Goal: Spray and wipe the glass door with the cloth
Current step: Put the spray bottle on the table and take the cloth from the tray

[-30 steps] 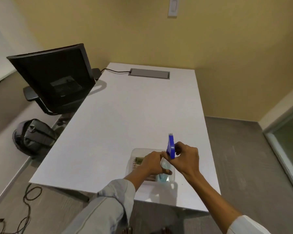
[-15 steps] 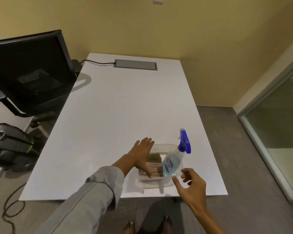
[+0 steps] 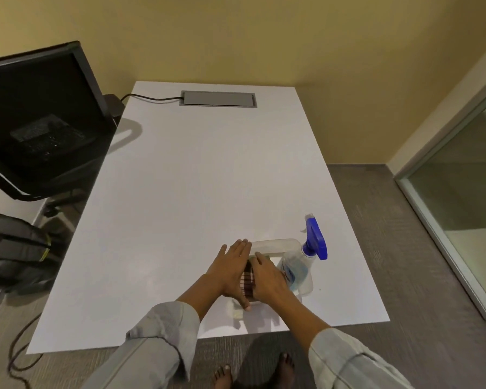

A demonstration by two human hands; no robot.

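Observation:
A clear plastic tub [image 3: 272, 244] sits near the front right of the white table [image 3: 197, 178]. Inside it a spray bottle [image 3: 295, 269] with a blue trigger head leans to the right, touched by neither hand. A folded striped cloth [image 3: 247, 279] lies in the tub's left part. My left hand [image 3: 230, 270] and my right hand [image 3: 267, 279] flank the cloth with fingers stretched forward, pressing it between them. Most of the cloth is hidden under the hands. The glass door [image 3: 460, 178] stands to the right, past the table's edge.
A black office chair [image 3: 40, 122] stands at the table's left side, with a dark bag [image 3: 11, 251] on the floor below it. A grey cable box [image 3: 218, 98] sits at the table's far end. Cables trail on the floor at left. My bare feet [image 3: 253, 372] show under the table's near edge.
My right hand, which held the blue trigger head a second ago, let go of the bottle and moved left onto the cloth. My left hand turned in against the cloth's other side.

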